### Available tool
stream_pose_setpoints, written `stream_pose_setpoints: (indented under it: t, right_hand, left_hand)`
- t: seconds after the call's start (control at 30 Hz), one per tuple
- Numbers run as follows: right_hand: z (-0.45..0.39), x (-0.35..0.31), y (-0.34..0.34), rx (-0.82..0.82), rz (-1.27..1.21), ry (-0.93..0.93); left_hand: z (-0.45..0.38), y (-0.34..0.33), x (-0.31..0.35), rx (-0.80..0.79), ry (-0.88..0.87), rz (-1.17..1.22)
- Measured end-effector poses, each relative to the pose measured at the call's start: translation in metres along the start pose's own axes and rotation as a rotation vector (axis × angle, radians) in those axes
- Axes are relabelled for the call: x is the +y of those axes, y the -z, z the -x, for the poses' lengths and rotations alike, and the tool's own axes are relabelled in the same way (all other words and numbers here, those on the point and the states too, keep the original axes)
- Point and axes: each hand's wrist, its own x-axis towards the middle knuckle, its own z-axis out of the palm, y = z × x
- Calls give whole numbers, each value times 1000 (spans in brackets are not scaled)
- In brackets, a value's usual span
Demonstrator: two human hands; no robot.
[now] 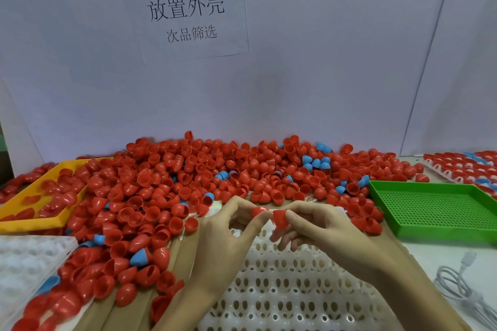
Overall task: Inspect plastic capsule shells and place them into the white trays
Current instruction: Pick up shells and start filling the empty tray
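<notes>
Two hands meet over the near middle of the tabletop, each pinching a small glossy red shell: the left hand [228, 225] holds a red shell [259, 211] between thumb and forefinger, and the right hand [309, 225] grips a cup-shaped red shell [279, 217] at its fingertips, the two shells nearly touching. Beneath them lies a white tray [282, 290], moulded plastic with rows of oval holes. A heap of shells [201, 174], smooth domed halves mostly red with a few blue, spreads across the middle toward the far edge. A yellow tray [35, 220] near the left edge holds more red shells; a green perforated tray [435, 207] sits toward the right edge. A second white tray [24, 258] lies at the near left, a filled tray [462, 166] at the far right corner, and a coiled white cable [457, 285] at the near right.
</notes>
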Motion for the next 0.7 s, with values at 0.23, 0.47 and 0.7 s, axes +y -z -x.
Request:
stream_pose_setpoints:
  t: [0.23, 0.47, 0.7]
  right_hand:
    - [-1, 3, -1, 56, 57, 3]
    - [-3, 11, -5, 37, 182, 36]
    - [-2, 9, 3, 104, 338, 27]
  left_hand:
    - [-3, -1, -4, -93, 44, -42]
    - [-11, 9, -3, -275, 172, 99]
    - [-36, 41, -31, 28, -35, -400]
